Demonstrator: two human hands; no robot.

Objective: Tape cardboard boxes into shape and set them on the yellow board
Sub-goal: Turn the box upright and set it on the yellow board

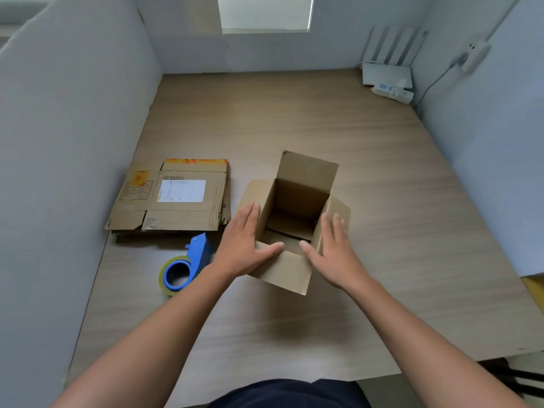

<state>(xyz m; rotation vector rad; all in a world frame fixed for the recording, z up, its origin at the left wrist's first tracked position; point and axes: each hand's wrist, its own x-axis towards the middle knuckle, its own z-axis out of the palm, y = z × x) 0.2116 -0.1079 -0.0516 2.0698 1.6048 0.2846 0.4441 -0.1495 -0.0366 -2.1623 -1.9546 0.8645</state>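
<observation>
Box point(287, 272): plain brown cardboard, standing upright on the table point(294, 113) just right of its middle, with the top open. All four top flaps are unfolded. The far flap stands up, the side flaps lean outward, and the near flap tilts down toward the person. The bottom flaps lie folded inside, with a dark gap along their near edge.
Left hand point(244, 245): flat, with straight fingers pressed against the box's left flap; the thumb lies on the near flap's fold. It grips nothing.
Right hand point(332, 248): flat as well, with fingers straight along the box's right side and the thumb reaching toward the near rim. It grips nothing.
Flat boxes point(176, 198): a stack of worn, flattened cartons left of the box; the top one has a white label and orange print.
Tape dispenser point(188, 263): blue, holding a roll, lying just in front of the stack beside the left wrist.
Yellow board point(534, 290): only a sliver shows at the right edge, well apart from the box.
Router point(385, 73): white, in the far right corner.
</observation>
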